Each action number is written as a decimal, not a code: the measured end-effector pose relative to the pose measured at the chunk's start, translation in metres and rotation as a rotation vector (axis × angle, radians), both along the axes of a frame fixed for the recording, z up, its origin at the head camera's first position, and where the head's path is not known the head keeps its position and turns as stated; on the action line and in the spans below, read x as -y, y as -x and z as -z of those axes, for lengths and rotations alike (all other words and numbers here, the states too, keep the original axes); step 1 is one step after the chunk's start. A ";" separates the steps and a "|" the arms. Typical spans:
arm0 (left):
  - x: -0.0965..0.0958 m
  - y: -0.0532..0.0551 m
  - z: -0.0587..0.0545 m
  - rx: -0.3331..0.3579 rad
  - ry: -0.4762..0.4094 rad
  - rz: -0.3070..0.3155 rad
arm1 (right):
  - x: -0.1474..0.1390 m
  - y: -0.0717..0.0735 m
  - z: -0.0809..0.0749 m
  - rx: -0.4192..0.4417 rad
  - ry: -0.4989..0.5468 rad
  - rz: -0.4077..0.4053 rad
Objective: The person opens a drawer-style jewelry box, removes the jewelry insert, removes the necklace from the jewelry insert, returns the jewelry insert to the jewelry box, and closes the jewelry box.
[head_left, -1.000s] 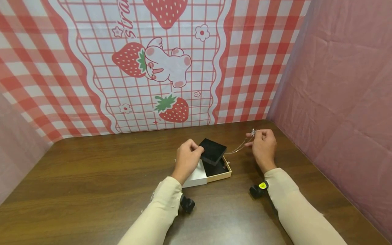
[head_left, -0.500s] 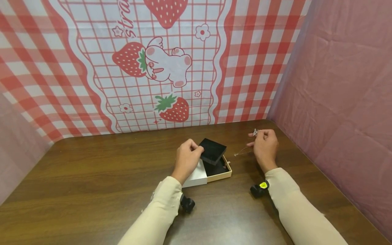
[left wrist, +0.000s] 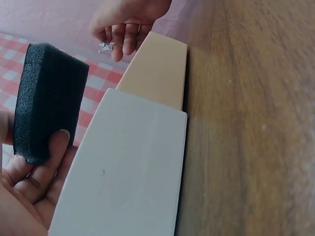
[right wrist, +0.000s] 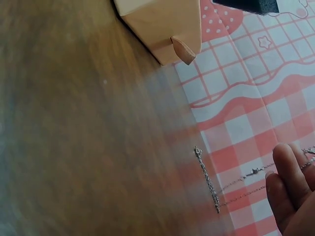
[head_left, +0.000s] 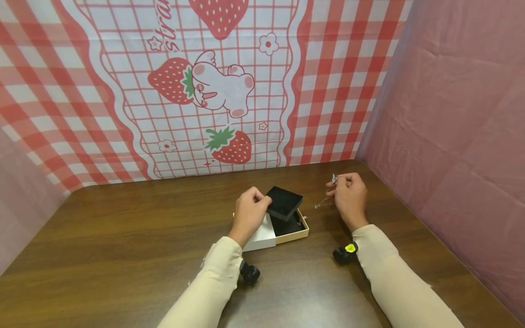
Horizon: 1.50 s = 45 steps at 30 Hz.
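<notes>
My left hand (head_left: pixel 251 213) pinches a square black foam pad (head_left: pixel 285 201) by its edge and holds it tilted over the box. The box has a white sleeve (left wrist: pixel 123 162) and a tan drawer (head_left: pixel 293 236) pulled partly out of it, with black inside. To the right of the box, my right hand (head_left: pixel 351 197) pinches a fine silver chain necklace (right wrist: pixel 206 178) near its sparkling ornament (head_left: pixel 334 179). The rest of the chain dangles below the fingers, with its low end between hand and box. The right wrist view shows only some of that hand's fingers.
The brown wooden table (head_left: pixel 123 255) carries the box near its far side. A red and white checked strawberry cloth (head_left: pixel 336 91) stands behind the table, and a pink cloth (head_left: pixel 459 127) hangs along the right. A small pull tab (right wrist: pixel 183 50) sticks out of the drawer's end.
The chain stretched from my right hand to the box a second ago; its far end has come away and now hangs beside the box. My left hand and the foam pad stay nearly still.
</notes>
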State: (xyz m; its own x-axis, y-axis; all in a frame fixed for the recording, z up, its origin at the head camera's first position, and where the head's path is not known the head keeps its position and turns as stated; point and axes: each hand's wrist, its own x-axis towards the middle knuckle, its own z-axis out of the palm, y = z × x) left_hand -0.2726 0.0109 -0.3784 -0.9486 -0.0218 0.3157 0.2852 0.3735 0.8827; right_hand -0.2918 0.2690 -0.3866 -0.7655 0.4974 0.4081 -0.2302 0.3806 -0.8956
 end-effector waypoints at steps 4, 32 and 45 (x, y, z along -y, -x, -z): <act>0.001 0.000 0.000 0.009 0.008 -0.002 | 0.000 0.000 0.001 0.001 -0.016 -0.007; 0.005 0.000 -0.001 -0.018 0.070 -0.020 | 0.003 0.000 -0.001 0.131 -0.231 -0.014; 0.003 -0.003 0.000 -0.062 0.099 -0.013 | -0.001 0.000 0.002 0.243 -0.283 -0.066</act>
